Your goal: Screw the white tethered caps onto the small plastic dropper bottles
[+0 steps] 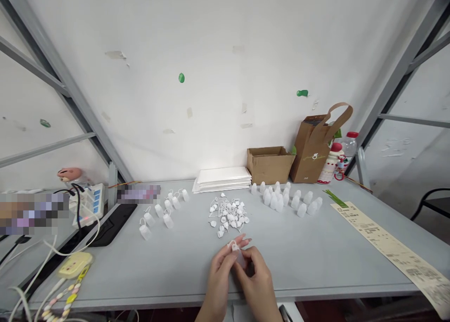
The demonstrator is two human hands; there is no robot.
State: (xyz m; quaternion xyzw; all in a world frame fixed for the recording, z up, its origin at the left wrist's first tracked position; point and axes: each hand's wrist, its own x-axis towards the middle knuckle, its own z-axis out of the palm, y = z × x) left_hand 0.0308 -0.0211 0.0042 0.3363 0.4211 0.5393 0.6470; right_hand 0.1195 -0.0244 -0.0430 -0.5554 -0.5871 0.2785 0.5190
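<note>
A small translucent piece [240, 258] is held just above the worktop [168, 270], near its front edge. It is gripped between the fingertips of the left hand [222, 262] and the right hand [258, 269]; the hands are brought together around it, and a white loop is seen at its upper end.

Directly beyond the hands, white looped parts [230, 214] are heaped in a loose pile. To the right of the pile, translucent pieces without visible loops [279, 204] are stood in a cluster. To the left, pieces fitted with loops [168, 220] are set out in a scattered group.

At the wall, a stack of white sheets [222, 179] is placed beside an open cardboard box [270, 168], which is followed by a brown paper bag [305, 165].
</note>
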